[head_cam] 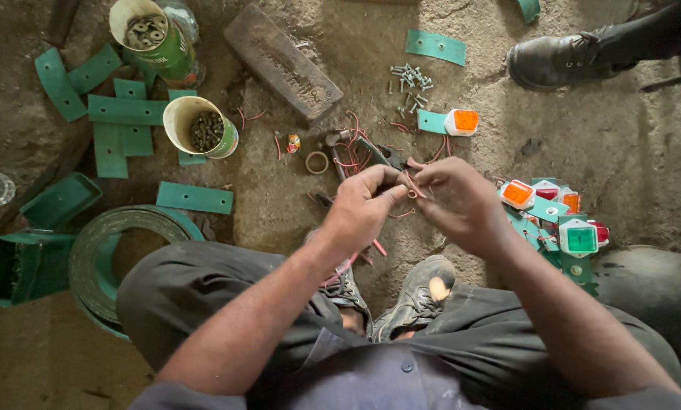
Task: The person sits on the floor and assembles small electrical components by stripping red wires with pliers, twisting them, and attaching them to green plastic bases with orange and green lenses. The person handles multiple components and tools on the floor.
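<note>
A thin red wire [410, 184] is pinched between a seated person's left hand [363, 203] and right hand [450, 199], above the dirt floor [644, 152]. Pliers [382, 156], loose bolts [410, 78], 2 hardware-filled cans [201, 127] and green plates [195, 198] surround them.

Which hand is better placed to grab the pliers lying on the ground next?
Left, probably. The pliers lie just beyond the left hand, slightly to its side. The right hand sits farther over and pinches the thin red wire. Both hands touch the wire, so neither is free.
</note>
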